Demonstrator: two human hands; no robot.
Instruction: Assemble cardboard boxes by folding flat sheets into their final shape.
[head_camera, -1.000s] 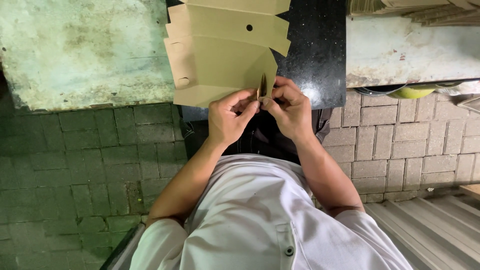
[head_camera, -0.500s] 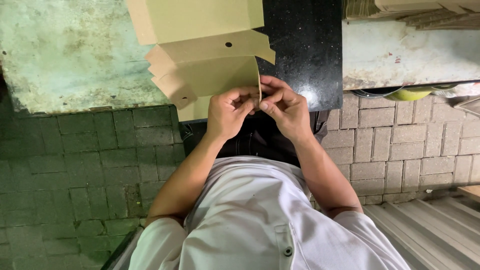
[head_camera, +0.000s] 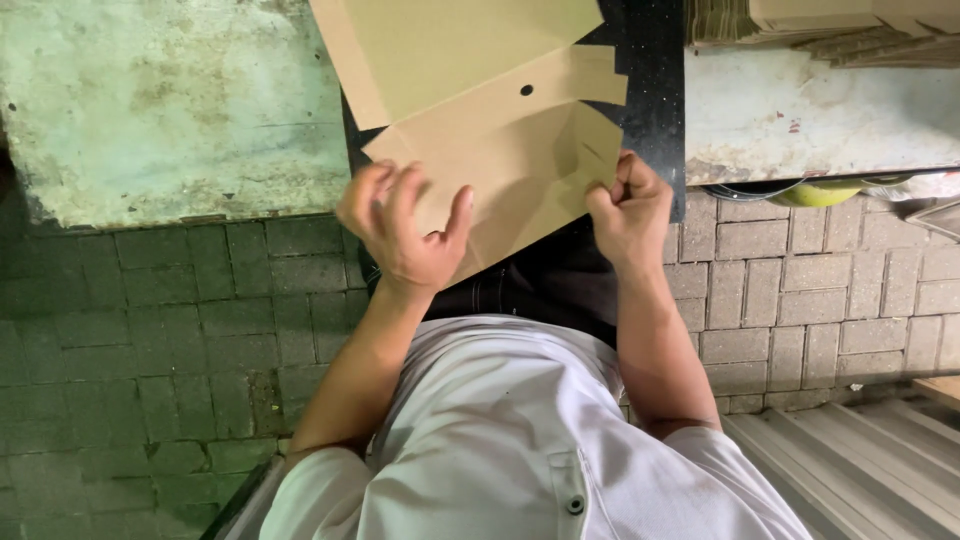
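The right hand (head_camera: 630, 210) pinches the flat cardboard blank (head_camera: 500, 150) at its edge above the dark counter (head_camera: 655, 90), while the left hand (head_camera: 405, 235), fingers spread loose, should press flat to steady the fold.

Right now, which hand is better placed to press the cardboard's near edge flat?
Probably the left hand: it lies spread and open on the cardboard sheet. The right hand is fisted, pinching the sheet's right edge.
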